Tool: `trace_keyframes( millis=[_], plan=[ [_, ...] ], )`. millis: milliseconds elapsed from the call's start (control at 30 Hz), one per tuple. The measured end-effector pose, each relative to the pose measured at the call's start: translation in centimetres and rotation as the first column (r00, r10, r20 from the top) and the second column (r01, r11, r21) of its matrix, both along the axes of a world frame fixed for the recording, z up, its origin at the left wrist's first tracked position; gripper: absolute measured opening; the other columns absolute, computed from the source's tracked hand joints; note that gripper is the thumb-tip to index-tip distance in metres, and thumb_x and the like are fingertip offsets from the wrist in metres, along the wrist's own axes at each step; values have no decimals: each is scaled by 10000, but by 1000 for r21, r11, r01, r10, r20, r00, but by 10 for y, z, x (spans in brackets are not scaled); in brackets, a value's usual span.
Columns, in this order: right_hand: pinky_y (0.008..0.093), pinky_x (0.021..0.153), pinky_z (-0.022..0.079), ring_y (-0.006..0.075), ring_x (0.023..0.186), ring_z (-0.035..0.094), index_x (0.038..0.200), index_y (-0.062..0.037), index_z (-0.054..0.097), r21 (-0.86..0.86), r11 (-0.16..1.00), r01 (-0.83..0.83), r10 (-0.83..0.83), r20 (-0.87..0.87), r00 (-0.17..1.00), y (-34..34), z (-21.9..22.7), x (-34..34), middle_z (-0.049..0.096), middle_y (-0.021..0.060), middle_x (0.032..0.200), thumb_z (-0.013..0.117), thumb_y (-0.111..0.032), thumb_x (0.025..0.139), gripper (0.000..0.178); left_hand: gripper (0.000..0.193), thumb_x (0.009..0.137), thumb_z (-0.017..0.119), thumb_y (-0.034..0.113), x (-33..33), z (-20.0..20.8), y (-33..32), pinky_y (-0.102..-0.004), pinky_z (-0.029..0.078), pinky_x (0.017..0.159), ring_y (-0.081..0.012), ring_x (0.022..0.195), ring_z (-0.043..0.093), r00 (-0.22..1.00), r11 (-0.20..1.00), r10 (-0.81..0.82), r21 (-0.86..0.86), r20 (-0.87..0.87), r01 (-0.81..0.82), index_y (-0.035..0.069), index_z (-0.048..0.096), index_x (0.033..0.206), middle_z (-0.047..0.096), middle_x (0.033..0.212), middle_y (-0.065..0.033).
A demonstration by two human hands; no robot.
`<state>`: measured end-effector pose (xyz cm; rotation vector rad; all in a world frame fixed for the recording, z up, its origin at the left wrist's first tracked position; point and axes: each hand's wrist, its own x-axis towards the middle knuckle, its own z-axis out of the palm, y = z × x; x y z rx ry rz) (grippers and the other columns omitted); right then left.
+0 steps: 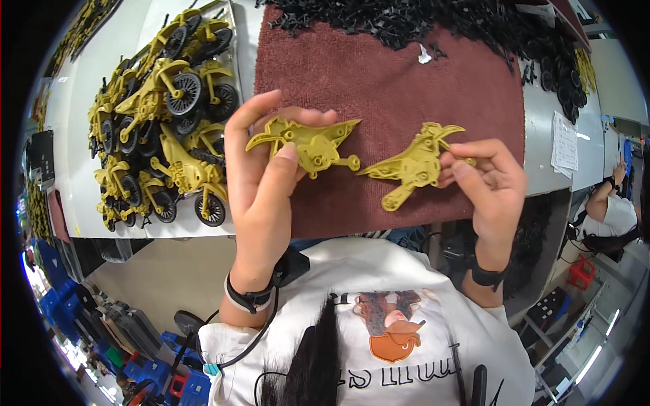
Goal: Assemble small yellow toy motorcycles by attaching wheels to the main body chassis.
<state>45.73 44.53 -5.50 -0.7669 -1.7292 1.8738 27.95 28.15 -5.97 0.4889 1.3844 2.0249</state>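
My left hand (pixel 265 172) is closed on a yellow plastic toy motorcycle body half (pixel 318 150), the thumb pressed on its inner face. Pegs and round holes show on that face. A second yellow toy motorcycle body half (pixel 416 164) is pinched between the thumb and fingers of my right hand (pixel 491 177). The two halves are held apart, side by side, their pointed ends close together above a dark red towel (pixel 379 81).
A pile of yellow toy motorcycles with black wheels (pixel 166 122) stands at the left. Many small black parts (pixel 379 20) lie along the towel's far edge. Loose black wheels (pixel 565 81) and a paper sheet (pixel 564 145) are at the right. Another person (pixel 613 213) sits further right.
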Motion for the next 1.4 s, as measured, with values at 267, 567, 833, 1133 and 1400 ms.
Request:
trace_keyframes(
  millis=[267,567,833,1133,1400],
  plan=[
    [269,597,476,164,686,606,910,0,695,544,807,-232,101,259,961,-17,3,-10,608,88,820,825,-41,664,281,228,855,584,-37,-12,-6,-3,-366,431,949,-299,1097,566,388,839,-324,-452,-863,-304,4,617,1077,597,1154,-139],
    [320,548,444,217,615,540,836,0,618,818,493,-297,316,150,937,-41,-16,-23,516,66,720,771,-157,671,275,431,803,681,61,-8,13,-10,-445,400,1022,-369,1217,494,349,802,-480,-564,-804,-197,37,573,1220,529,1275,-173],
    [306,594,438,201,644,518,853,-22,612,875,389,-287,265,192,945,-36,-15,-25,494,53,728,736,-219,712,271,386,816,657,69,-57,106,-11,-383,405,1026,-305,1223,522,168,799,-518,-545,-839,-255,26,602,1196,570,1272,-147],
    [334,622,433,224,683,532,933,-49,663,819,503,-276,284,145,948,-11,19,-14,564,47,818,758,-192,727,268,390,953,581,314,-192,160,101,-352,511,864,-247,965,635,31,862,-424,-413,-905,-293,-18,581,1157,656,1042,-163],
    [342,600,426,237,658,562,863,-44,671,793,557,-247,190,168,967,17,18,5,608,60,771,756,-105,719,178,365,773,728,278,-171,113,218,-412,497,800,-328,938,639,-142,774,-633,-613,-761,-159,46,642,1042,670,988,-181]
  ],
)
